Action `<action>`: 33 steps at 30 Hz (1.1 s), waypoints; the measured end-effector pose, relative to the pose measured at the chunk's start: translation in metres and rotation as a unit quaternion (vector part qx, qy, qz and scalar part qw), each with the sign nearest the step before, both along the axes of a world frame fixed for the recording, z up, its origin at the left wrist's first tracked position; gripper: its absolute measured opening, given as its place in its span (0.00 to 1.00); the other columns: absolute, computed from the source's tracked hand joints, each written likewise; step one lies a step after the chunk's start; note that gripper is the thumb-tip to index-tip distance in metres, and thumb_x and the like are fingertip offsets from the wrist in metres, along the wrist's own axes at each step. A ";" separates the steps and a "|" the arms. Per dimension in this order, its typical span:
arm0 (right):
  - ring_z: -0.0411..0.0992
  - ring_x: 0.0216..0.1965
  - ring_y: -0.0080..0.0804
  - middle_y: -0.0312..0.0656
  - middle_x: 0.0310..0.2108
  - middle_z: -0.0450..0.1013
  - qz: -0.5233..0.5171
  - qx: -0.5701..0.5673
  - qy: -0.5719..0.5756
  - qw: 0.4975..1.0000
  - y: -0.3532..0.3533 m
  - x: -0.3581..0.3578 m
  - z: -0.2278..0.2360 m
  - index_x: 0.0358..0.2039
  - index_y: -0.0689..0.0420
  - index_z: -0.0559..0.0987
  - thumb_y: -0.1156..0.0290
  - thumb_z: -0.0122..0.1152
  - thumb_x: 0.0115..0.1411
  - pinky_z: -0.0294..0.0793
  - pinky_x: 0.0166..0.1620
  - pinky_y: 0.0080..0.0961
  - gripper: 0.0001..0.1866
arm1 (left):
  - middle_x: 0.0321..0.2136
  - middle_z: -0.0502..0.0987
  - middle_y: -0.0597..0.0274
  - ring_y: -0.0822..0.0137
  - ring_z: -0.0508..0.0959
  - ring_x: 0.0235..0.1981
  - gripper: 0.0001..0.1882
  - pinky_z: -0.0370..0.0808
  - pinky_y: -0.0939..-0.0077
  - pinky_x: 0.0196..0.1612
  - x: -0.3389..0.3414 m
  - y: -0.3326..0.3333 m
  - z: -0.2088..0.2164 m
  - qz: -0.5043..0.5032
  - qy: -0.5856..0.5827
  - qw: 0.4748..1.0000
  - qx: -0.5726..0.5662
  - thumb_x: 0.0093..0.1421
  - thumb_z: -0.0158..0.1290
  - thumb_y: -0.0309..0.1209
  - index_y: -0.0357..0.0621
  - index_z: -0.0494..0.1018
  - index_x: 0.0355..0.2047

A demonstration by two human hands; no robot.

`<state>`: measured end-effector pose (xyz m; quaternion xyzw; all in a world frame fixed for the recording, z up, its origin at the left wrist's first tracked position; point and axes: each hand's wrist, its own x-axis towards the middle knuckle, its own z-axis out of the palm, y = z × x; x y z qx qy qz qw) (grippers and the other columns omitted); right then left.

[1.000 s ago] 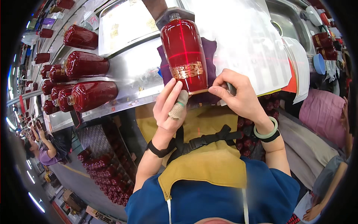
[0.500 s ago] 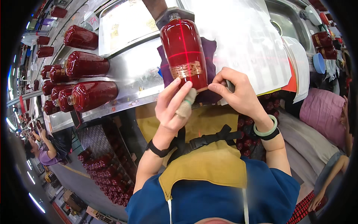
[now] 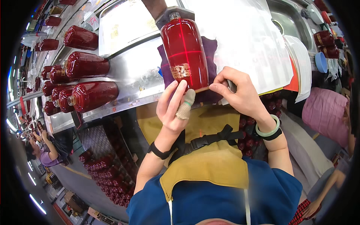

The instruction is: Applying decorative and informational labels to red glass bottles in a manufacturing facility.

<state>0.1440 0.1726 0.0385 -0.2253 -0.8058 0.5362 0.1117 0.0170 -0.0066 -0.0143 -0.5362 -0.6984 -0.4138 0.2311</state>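
A red glass bottle [image 3: 185,47] lies on a purple cloth [image 3: 211,50], its neck away from me against a dark angled metal holder [image 3: 173,14]. Red light lines cross its side, and a gold pattern [image 3: 180,70] sits left of centre near its base. My left hand [image 3: 173,107] has its fingers stretched out, their tips at the base's left edge; a cloth cover with a green band wraps one digit. My right hand [image 3: 238,92] is at the base's right corner, closed around a small dark grey flat piece [image 3: 231,86], mostly hidden by the fingers.
Several red bottles [image 3: 88,64] lie at the left of the metal table. A tray [image 3: 131,24] with gold pieces is behind them. White sheets [image 3: 247,48] cover the right side, near a sink [image 3: 292,22]. Crated bottles [image 3: 108,174] stand below, left; other people are at both sides.
The bottle has rolled about its length, so its gold pattern shows further left and narrower. My left fingers have shifted slightly left and toward me; my right hand has hardly moved.
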 end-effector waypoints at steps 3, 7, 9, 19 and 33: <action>0.67 0.24 0.29 0.42 0.26 0.73 0.002 0.005 0.003 1.000 0.001 -0.001 -0.002 0.31 0.64 0.81 0.70 0.72 0.61 0.67 0.30 0.29 0.10 | 0.49 0.83 0.53 0.50 0.80 0.53 0.12 0.81 0.61 0.53 0.005 0.005 0.006 0.019 0.003 1.000 -0.016 0.51 0.67 0.16 0.39 0.85 0.37; 0.68 0.24 0.29 0.42 0.26 0.73 -0.005 0.010 -0.004 1.000 0.000 -0.003 -0.003 0.32 0.64 0.81 0.69 0.72 0.61 0.68 0.31 0.28 0.11 | 0.45 0.85 0.56 0.51 0.81 0.51 0.12 0.81 0.62 0.52 0.000 0.007 0.012 -0.021 -0.018 0.998 -0.048 0.52 0.68 0.17 0.35 0.84 0.38; 0.68 0.24 0.29 0.42 0.26 0.73 -0.002 0.006 0.010 1.000 -0.002 -0.004 -0.001 0.32 0.64 0.81 0.69 0.72 0.61 0.68 0.31 0.28 0.11 | 0.45 0.85 0.56 0.51 0.82 0.50 0.12 0.82 0.62 0.51 -0.003 0.008 0.010 -0.017 -0.017 1.000 -0.013 0.52 0.68 0.16 0.34 0.83 0.39; 0.69 0.25 0.27 0.39 0.26 0.72 0.008 0.003 0.013 1.000 -0.010 -0.009 0.007 0.31 0.63 0.80 0.71 0.71 0.62 0.69 0.32 0.27 0.09 | 0.45 0.84 0.52 0.49 0.83 0.48 0.16 0.83 0.61 0.49 -0.004 -0.002 -0.004 -0.003 -0.046 0.999 0.006 0.52 0.66 0.13 0.32 0.81 0.42; 0.72 0.26 0.34 0.43 0.27 0.74 0.011 0.016 0.005 1.000 -0.010 -0.010 0.011 0.30 0.63 0.80 0.71 0.71 0.61 0.72 0.32 0.30 0.09 | 0.53 0.80 0.50 0.48 0.78 0.55 0.18 0.80 0.59 0.55 0.004 -0.001 -0.002 0.026 0.001 1.000 -0.010 0.51 0.65 0.13 0.43 0.84 0.42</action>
